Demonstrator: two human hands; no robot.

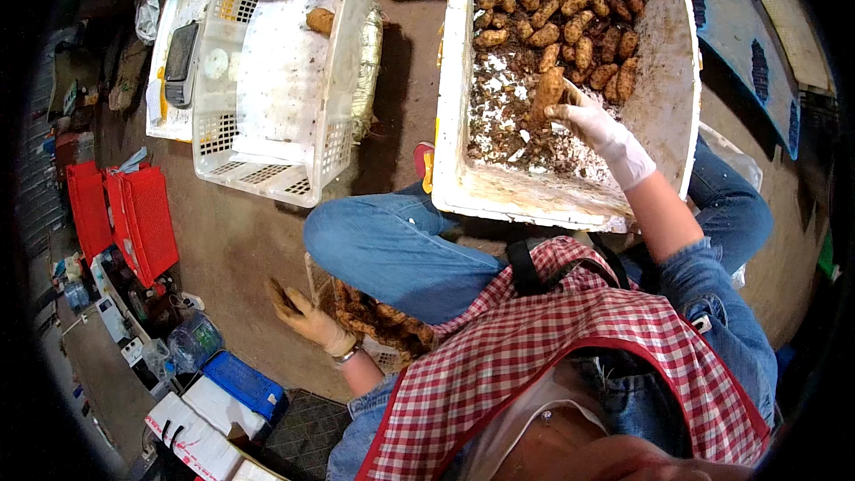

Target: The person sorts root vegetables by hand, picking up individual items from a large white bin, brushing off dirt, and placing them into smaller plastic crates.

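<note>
My right hand [591, 123], in a whitish glove, grips a brown knobbly tuber [549, 90] over the near part of a white foam box [568, 207]. Many similar tubers [578, 27] lie heaped at the box's far end, with dark crumbs and white shreds nearer me. My left hand [304, 317], in a stained glove, is beside my knee, fingers apart, and holds nothing that I can make out. It is next to a basket with brown tubers [381, 321], partly hidden under my leg. One tuber [320, 21] lies in a white plastic crate [257, 190], on a pale liner.
A scale [180, 63] sits in a white tray left of the crate. Red crates [141, 220] stand on the floor at left. A blue basket [244, 384] and white foam boxes [194, 441] are at lower left. A blue board [741, 47] lies at upper right.
</note>
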